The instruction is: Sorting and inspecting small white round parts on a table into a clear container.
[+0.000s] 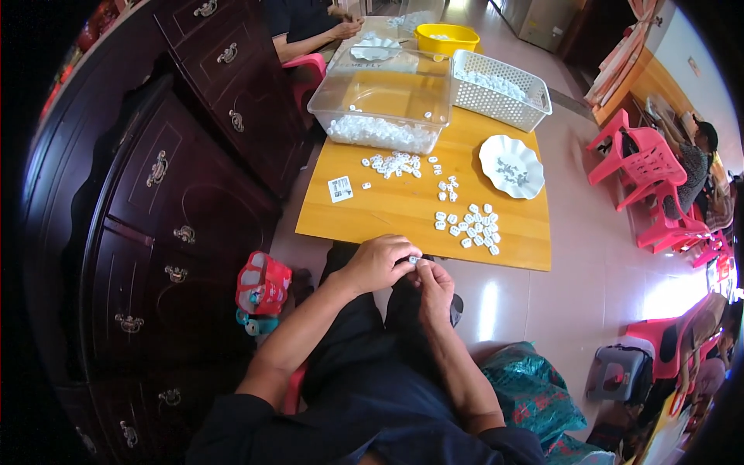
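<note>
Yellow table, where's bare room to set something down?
On the yellow table, the near-left corner around the small card is bare, as is the strip right of the white plate. The middle is crowded with small white parts; the clear bin and white basket fill the far end.

clear plastic tub [385,101]: 1 | white mesh basket [502,101]: 1 | yellow basin [447,37]: 1 | scalloped white plate [511,166]: 1 | pink chairs [643,165]: at least 3

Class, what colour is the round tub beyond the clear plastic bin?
Yellow: the round tub shows best in the head view, at the table's far end.
</note>
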Available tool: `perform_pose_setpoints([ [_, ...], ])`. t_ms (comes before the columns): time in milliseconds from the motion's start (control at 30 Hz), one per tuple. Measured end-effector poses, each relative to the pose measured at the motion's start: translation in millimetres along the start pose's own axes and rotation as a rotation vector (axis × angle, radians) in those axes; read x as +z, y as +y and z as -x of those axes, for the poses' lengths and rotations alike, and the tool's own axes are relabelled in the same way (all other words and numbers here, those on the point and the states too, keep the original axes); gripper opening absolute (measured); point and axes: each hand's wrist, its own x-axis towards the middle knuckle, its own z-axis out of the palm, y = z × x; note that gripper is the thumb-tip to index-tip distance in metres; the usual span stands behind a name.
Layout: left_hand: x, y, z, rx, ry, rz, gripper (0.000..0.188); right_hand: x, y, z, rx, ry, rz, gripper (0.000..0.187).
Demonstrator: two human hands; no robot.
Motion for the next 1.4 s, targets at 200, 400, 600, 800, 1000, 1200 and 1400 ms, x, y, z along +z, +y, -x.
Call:
perform_pose_setpoints([
  [200,24,-15,-20,-0.151,-0.001,-0.134,0.017,-11,21,-3,0.120,-0.081,0.002,0.019],
  [400,55,-23,-56,-0.084,0.028,-0.161,0.017,-23,44,-3,0.165,-0.146,0.063,0.015],
  [600,36,-51,-70,-0.164,0.261,-0.269,0.020,-35,47,-6,0.218,-0.130,0.133,0.015],
  [800,26,-76,-90,-0.233,0.250,-0.369,0.017,-42,49,-9,0.225,-0.198,0.173,0.015],
  [1000,27,-96,-95,-0.154,0.118,-0.487,0.011,-39,53,-12,0.263,-0.218,0.149,0.015],
  [1200,9,-93,-75,-0.273,0.125,-0.377,0.008,-40,51,-12,0.268,-0.202,0.184,0.015],
  [1400,-33,-107,-37,-0.349,0.311,-0.405,0.014,-38,49,-16,0.274,-0.224,0.172,0.014],
])
